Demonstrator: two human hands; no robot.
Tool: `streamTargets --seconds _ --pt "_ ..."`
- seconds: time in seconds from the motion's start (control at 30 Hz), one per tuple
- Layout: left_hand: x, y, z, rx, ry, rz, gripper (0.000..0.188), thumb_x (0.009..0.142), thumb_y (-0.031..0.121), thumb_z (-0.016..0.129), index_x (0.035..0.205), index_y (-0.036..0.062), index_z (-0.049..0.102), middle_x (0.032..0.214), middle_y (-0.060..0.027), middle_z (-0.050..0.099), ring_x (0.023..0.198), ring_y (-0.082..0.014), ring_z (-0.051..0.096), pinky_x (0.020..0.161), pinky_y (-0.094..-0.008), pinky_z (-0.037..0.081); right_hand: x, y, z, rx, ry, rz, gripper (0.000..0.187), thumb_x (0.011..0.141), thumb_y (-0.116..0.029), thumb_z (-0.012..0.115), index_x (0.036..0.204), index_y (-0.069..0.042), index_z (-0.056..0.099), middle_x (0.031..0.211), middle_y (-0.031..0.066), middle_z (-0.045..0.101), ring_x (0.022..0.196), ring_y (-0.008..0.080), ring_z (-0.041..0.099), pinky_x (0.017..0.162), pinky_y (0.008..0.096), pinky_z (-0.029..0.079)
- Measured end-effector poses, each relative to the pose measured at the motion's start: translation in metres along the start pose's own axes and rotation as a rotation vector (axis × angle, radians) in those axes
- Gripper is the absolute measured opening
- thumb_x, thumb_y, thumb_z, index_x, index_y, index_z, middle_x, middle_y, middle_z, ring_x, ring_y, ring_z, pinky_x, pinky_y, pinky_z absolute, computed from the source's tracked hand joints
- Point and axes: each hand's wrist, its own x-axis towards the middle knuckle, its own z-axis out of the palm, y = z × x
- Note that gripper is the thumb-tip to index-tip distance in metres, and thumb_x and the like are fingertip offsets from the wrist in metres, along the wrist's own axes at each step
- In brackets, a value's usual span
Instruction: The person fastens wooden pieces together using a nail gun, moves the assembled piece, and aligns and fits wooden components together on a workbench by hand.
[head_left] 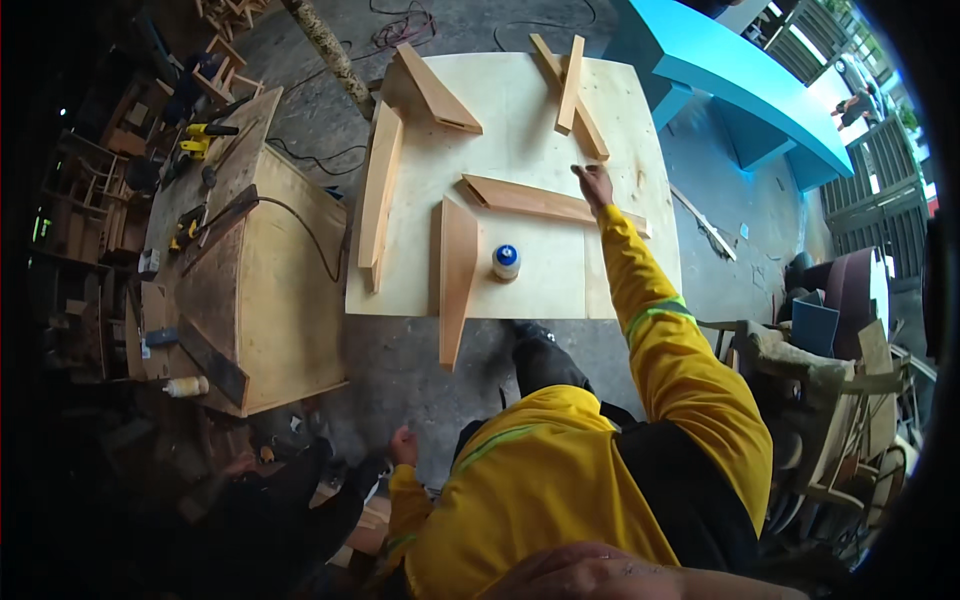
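My right hand (pixel 595 187) reaches over the pale plywood board (pixel 545 290), its fingers apart and apparently holding nothing. It is just beyond a long tapered wooden piece (pixel 540 201) and near two crossed wooden pieces (pixel 571 90). More tapered pieces lie on the left part of the board: one (pixel 436 92) at the far corner, one (pixel 382 185) along the edge, and one (pixel 457 265) overhanging the near edge. A small bottle with a blue cap (pixel 506 262) stands close by. Low beside my body, my left hand (pixel 404 447) is loosely closed, with nothing visible in it.
A wooden workbench (pixel 290 290) at left carries yellow-and-black power tools (pixel 195 143), a cable and a white bottle (pixel 186 387). A large light-blue structure (pixel 720 60) stands far right. Worn furniture (pixel 820 390) crowds the right. Someone's dark-clothed legs (pixel 290 500) show lower left.
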Motion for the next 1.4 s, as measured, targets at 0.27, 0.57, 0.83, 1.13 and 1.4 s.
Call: streamTargets --seconds 0.27,0.57,0.83,1.13,1.4 --pt "0.019 0.103 -0.007 0.021 0.01 -0.17 0.043 0.089 0.026 0.07 0.121 -0.0016 0.063 0.108 -0.0156 0.071 0.096 -0.0241 0.069 0.084 -0.0373 0.055 0.188 -0.01 0.108 -0.306 0.134 0.215 0.076 0.075 -0.052 0.081 0.116 0.008 0.06 0.095 0.0178 0.069 0.087 0.0263 0.065 0.08 0.0383 0.054" --pt "0.172 0.293 0.004 -0.159 0.13 0.161 0.036 0.096 0.018 0.069 0.125 -0.0004 0.06 0.099 -0.0073 0.07 0.087 -0.0121 0.066 0.078 -0.0281 0.054 0.162 -0.018 0.091 0.812 -0.597 0.202 0.016 0.091 -0.011 0.065 0.096 0.004 0.064 0.071 0.0045 0.06 0.065 0.0143 0.058 0.061 0.0298 0.051" --pt "0.346 0.63 0.038 -0.367 -0.168 0.576 0.093 0.081 0.049 0.08 0.148 0.0017 0.036 0.132 -0.0239 0.058 0.122 -0.0364 0.056 0.1 -0.046 0.047 -0.058 -0.142 0.07 1.008 -0.82 0.244 0.054 0.083 -0.005 0.074 0.13 -0.006 0.048 0.108 0.0019 0.056 0.099 0.0142 0.056 0.088 0.0289 0.048" --pt "0.368 0.606 0.011 -0.223 -0.062 0.537 0.062 0.08 0.031 0.08 0.125 -0.0008 0.053 0.105 -0.0164 0.068 0.097 -0.0288 0.068 0.084 -0.0381 0.054 -0.057 -0.179 0.07 0.424 -1.078 -0.298 0.092 0.081 -0.036 0.085 0.151 -0.004 0.034 0.135 0.0123 0.05 0.123 0.0239 0.05 0.105 0.0378 0.042" --pt "0.267 0.401 0.004 0.015 0.328 0.34 0.068 0.082 0.039 0.079 0.13 -0.0025 0.053 0.116 -0.022 0.066 0.106 -0.0344 0.066 0.09 -0.0395 0.052 -0.038 -0.142 0.039 0.364 -0.906 -0.02 0.069 0.091 -0.022 0.075 0.147 -0.003 0.039 0.129 0.0118 0.053 0.116 0.0194 0.056 0.097 0.032 0.049"
